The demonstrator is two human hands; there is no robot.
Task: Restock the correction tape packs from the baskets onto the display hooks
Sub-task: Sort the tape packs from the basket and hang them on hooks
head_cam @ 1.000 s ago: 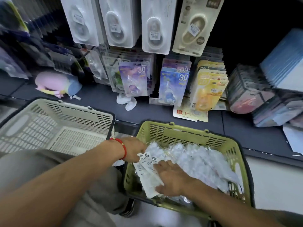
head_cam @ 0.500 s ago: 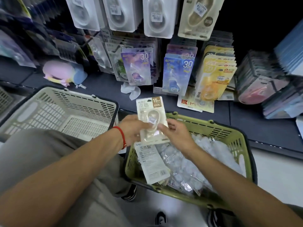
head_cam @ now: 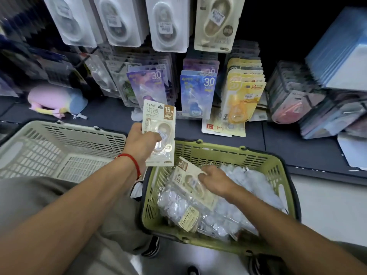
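Observation:
My left hand [head_cam: 141,144] holds a cream 15M correction tape pack [head_cam: 159,124] upright above the near rim of the green basket [head_cam: 228,153]. My right hand [head_cam: 215,180] reaches into that basket and grips a second cream pack [head_cam: 190,185] lying on a heap of clear-wrapped packs [head_cam: 244,187]. Rows of hanging packs fill the display hooks ahead: white ones [head_cam: 168,24] on top, a matching cream one [head_cam: 216,22] at the upper right, and purple [head_cam: 149,86], blue [head_cam: 196,94] and yellow [head_cam: 242,100] ones lower down.
A cream basket [head_cam: 59,151] stands to the left, beside my knee. A pink and blue plush pouch [head_cam: 55,101] lies on the dark shelf [head_cam: 288,147]. Stacked packs and blue folders [head_cam: 337,56] crowd the right end. Loose cards [head_cam: 220,128] rest under the yellow packs.
My left hand has lifted the cream pack higher and holds it alone. My right hand has let go of it and dropped back into the green basket onto a second pack.

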